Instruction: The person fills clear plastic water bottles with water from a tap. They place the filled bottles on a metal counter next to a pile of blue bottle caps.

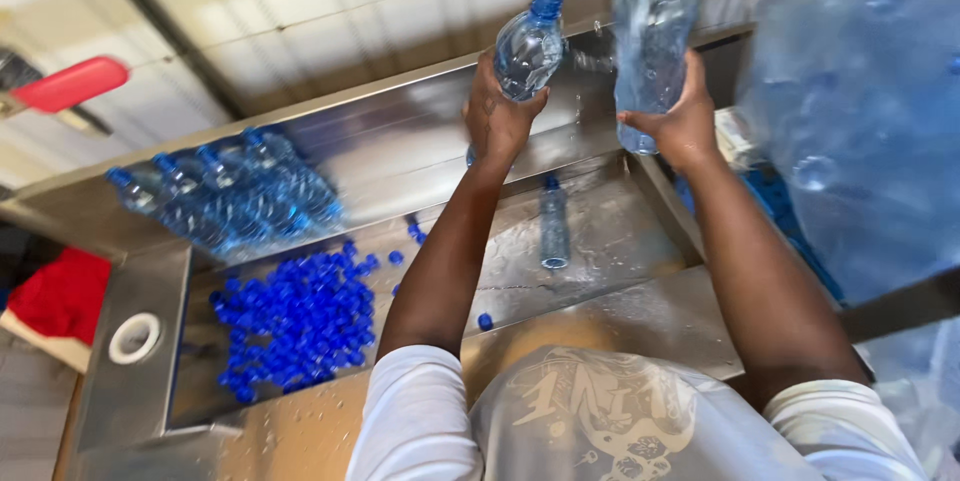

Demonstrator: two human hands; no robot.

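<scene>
Above the steel trough [600, 311], left hand [497, 116] grips a small capped bottle [528, 46]; right hand [680, 126] clasps a larger clear bottle [650, 36].

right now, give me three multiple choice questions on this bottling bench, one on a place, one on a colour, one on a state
1. Where does the pile of loose caps lie?
A. in the steel trough, left of the arms
B. on the red cloth
C. inside the big clear bag

2. What colour are the caps?
A. white
B. blue
C. green

3. What are the hands doing?
A. resting flat in the trough
B. both empty in the air
C. each holding up a bottle

Answers:
1 A, the caps are heaped on the trough floor at the left.
2 B, every cap is blue.
3 C, the left hand grips a small bottle and the right hand a larger bottle.
</scene>
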